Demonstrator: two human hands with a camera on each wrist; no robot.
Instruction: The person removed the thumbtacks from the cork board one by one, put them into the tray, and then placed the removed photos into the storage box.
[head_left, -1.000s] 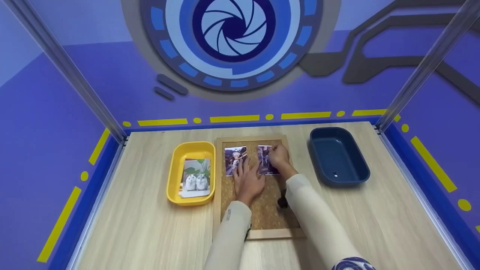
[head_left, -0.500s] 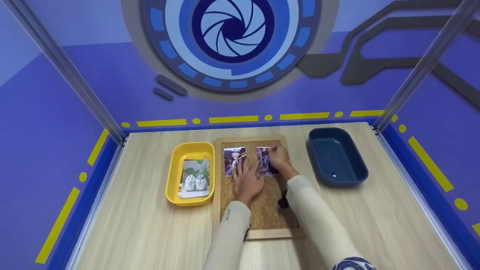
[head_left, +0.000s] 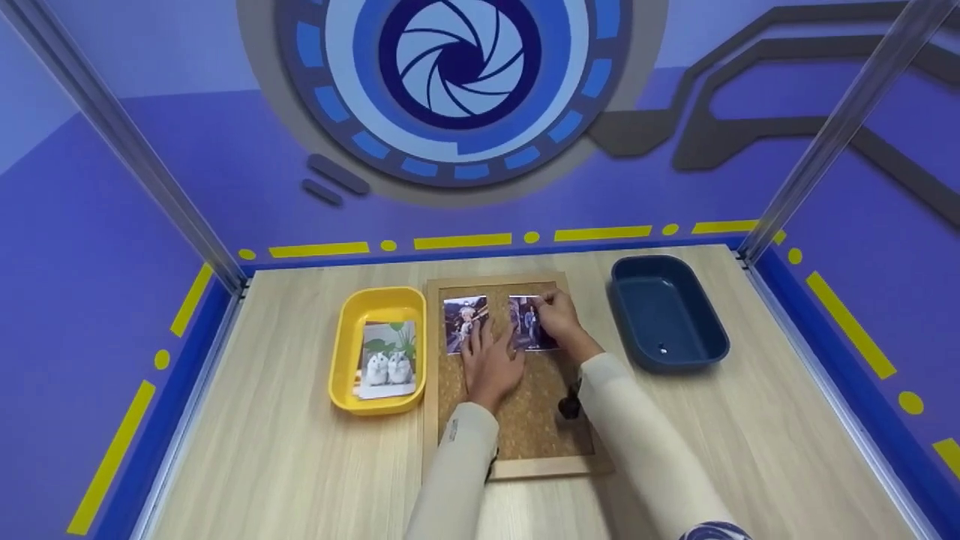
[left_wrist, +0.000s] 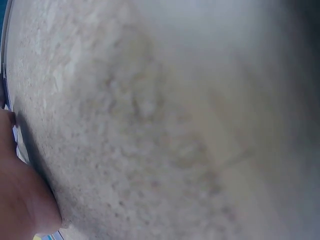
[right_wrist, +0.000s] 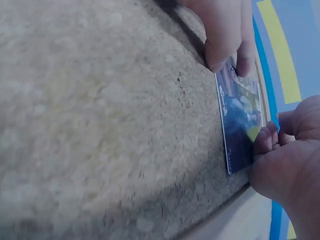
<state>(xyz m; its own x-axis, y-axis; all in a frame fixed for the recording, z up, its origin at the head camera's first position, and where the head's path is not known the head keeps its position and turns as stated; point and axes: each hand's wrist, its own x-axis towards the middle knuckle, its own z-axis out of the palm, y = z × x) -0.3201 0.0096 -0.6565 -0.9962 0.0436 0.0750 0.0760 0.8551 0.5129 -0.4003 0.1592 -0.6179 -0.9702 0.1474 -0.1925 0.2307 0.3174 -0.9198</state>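
Observation:
A framed cork board (head_left: 517, 435) lies on the table with two printed photos side by side near its top. My left hand (head_left: 495, 371) rests palm down, fingers spread, touching the lower parts of the left photo (head_left: 454, 316) and right photo (head_left: 525, 330). At the right photo's upper right corner, my right hand (head_left: 561, 315) has its fingers curled and thumb and forefinger pinched together. In the right wrist view those fingertips meet just over the photo's edge (right_wrist: 240, 130); a tiny orange speck shows there, and the pinched thing is mostly hidden. The left wrist view shows mainly blurred cork.
To the left stands a yellow tray (head_left: 337, 360) with a stack of photos, the top one showing two white hamsters (head_left: 388, 367). A dark blue tray (head_left: 667, 322) stands to the right. A purple printed wall (head_left: 420, 217) closes off the back.
My right hand has shifted slightly at the photo's corner, so more of the photo shows. The left hand stays in place. The head view has drifted a little.

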